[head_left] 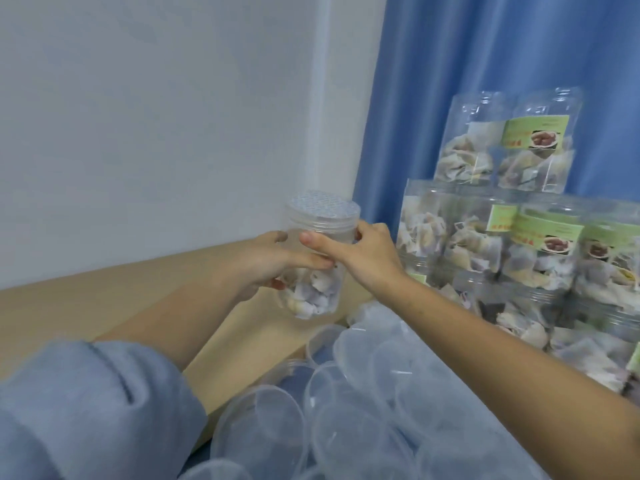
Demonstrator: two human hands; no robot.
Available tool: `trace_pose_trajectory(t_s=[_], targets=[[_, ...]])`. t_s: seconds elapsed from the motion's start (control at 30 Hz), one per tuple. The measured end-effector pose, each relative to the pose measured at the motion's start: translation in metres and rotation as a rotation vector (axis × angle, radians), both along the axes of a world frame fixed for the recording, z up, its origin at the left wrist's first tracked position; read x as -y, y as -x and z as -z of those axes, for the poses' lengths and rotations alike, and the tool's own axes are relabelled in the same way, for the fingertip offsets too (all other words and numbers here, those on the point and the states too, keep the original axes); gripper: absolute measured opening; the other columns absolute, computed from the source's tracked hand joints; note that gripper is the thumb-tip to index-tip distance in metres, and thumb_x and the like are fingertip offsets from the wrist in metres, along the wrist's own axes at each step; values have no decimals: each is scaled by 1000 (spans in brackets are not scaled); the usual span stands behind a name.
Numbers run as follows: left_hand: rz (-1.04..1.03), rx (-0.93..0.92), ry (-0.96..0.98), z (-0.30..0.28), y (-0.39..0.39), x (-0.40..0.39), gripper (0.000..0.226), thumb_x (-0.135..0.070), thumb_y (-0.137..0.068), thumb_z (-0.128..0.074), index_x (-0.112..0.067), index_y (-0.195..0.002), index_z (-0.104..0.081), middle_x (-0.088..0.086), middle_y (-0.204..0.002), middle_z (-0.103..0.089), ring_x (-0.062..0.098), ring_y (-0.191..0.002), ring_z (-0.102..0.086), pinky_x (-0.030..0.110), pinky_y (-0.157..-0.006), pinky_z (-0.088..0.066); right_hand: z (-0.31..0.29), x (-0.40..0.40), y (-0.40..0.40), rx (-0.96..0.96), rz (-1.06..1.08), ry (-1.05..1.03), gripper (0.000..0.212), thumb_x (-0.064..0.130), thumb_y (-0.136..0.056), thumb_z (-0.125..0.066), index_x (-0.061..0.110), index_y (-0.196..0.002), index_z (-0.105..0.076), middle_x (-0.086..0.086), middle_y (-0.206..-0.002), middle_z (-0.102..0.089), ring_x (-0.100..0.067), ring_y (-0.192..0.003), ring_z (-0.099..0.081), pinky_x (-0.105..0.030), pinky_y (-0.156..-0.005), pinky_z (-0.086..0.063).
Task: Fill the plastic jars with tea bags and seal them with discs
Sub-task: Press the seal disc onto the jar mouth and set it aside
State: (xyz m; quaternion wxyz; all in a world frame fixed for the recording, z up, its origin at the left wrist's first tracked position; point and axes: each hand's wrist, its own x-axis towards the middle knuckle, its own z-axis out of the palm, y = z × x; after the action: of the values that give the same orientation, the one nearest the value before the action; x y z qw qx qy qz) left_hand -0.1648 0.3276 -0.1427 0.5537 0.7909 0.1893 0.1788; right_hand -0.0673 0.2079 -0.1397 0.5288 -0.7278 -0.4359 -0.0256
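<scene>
A clear plastic jar (313,299) with tea bags in its lower half is held up above the table, near the wall corner. A silvery patterned disc (322,206) lies flat across its mouth. My left hand (266,263) grips the jar's left side, thumb across the front. My right hand (363,252) holds the jar's right side near the threaded neck, fingers curled round it and thumb stretched over the front.
Filled, labelled jars (540,244) are stacked in tiers at the right, before a blue curtain (485,64). A heap of clear plastic lids (363,393) covers the lower middle. A tan wooden tabletop (104,299) runs along the white wall (156,116).
</scene>
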Motion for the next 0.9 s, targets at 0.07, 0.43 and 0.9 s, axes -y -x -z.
trace_pose_trajectory(t_s=[0.07, 0.43, 0.9], targets=[[19, -14, -12, 14, -4, -15, 71, -34, -66, -81, -24, -131, -54, 10, -147, -40, 24, -128, -46, 29, -76, -44, 11, -14, -3, -46, -53, 9, 45, 65, -54, -77, 37, -88, -69, 12, -97, -71, -5, -99, -64, -17, -83, -52], [-218, 124, 2, 62, -51, -54, 95, -33, -51, -92, -30, -136, -47, 8, -106, -70, 17, -92, -68, 30, -84, -55, 28, -55, -69, -91, -64, 345, 45, 39, -70, -80, 40, -111, -63, 5, -112, -69, -7, -96, -64, -28, -73, -57], [-61, 156, 83, 34, -87, -14, 60, 17, -83, -51, -5, -138, -39, 8, -132, -54, 16, -100, -58, 20, -78, -52, 19, -53, -70, -326, -46, 429, 58, 12, -87, -55, 11, -140, -33, -6, -125, -49, -22, -112, -53, -39, -96, -50]])
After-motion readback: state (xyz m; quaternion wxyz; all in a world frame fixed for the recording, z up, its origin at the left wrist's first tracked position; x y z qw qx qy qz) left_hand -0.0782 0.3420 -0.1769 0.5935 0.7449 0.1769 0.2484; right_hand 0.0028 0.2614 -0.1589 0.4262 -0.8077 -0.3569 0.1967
